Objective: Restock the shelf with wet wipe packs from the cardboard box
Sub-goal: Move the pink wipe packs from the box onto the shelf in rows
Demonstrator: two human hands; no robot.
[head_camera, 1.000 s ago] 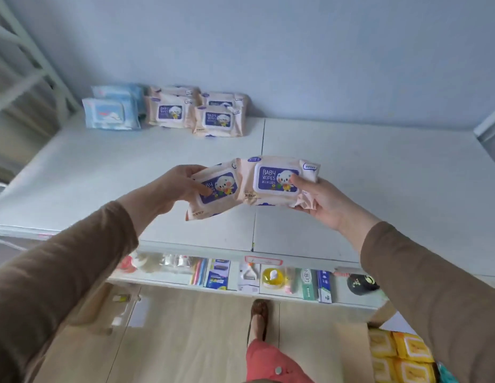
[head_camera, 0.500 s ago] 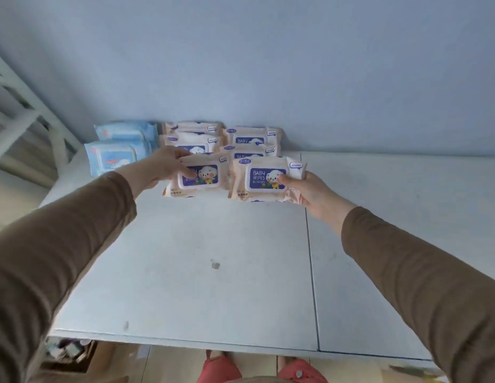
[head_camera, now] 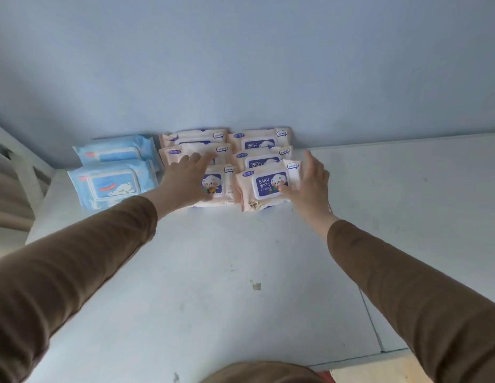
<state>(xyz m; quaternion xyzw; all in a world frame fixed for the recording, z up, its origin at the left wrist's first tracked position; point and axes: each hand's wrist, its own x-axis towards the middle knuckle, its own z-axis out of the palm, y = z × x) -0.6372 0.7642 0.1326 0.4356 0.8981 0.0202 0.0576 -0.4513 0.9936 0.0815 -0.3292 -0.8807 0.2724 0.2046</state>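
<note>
Two pink baby wipe packs lie side by side on the white shelf top (head_camera: pixel 213 272), in front of two rows of matching pink packs (head_camera: pixel 257 142) against the wall. My left hand (head_camera: pixel 185 178) lies flat over the left front pack (head_camera: pixel 217 181), fingers straight and spread, reaching onto the pack behind it. My right hand (head_camera: pixel 310 183) is at the right edge of the right front pack (head_camera: pixel 264 186), thumb on its lid, fingers extended upward. Both front packs rest on the shelf. The cardboard box is out of view.
Two blue wipe packs (head_camera: pixel 111 183) sit left of the pink ones. A blue wall (head_camera: pixel 241 64) backs the shelf. A white frame (head_camera: pixel 28 172) stands at the left end. Bare shelf surface stretches to the right (head_camera: pixel 406 203) and toward me.
Both hands carried a pink pack each up and back to the wall, set them down in front of the pink rows, and opened their fingers.
</note>
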